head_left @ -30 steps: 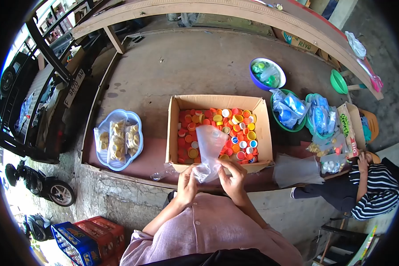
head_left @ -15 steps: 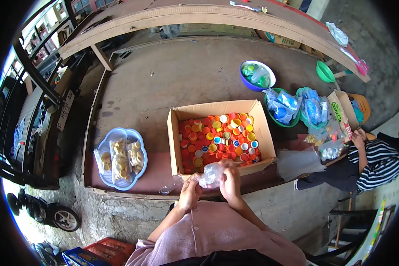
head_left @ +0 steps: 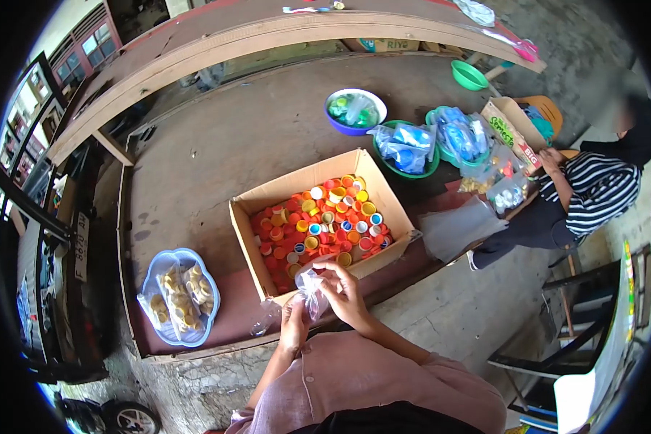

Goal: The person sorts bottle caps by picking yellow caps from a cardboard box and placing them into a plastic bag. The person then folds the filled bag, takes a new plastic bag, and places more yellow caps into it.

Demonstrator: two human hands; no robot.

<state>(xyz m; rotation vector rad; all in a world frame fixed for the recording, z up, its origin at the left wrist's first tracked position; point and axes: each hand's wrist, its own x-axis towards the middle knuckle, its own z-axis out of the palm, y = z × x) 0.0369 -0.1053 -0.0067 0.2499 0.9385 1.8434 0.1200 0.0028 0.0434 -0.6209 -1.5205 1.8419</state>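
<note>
The left hand [head_left: 293,325] has its fingertips closed on the lower part of a clear plastic bag [head_left: 311,286]; the right hand [head_left: 345,295] is half curled, its forefinger arched and its thumb against the bag's upper part, holding it between them, though how tightly I cannot tell; the bag stands crumpled just before the near edge of the cardboard box [head_left: 387,194].

A second ago the bag hung spread out over the caps [head_left: 346,226]; half a second ago it was bunched; now it is drawn into a narrow gather, with both hands closer together; the view has also swung, so the box sits slanted.

This suggests the work is at the handling of the bag's mouth, with no cap seen inside; whether the mouth is parted is hidden; the loose caps remain in the box, while filled bags [head_left: 181,300] lie in the blue basin [head_left: 210,307] at left.
</note>
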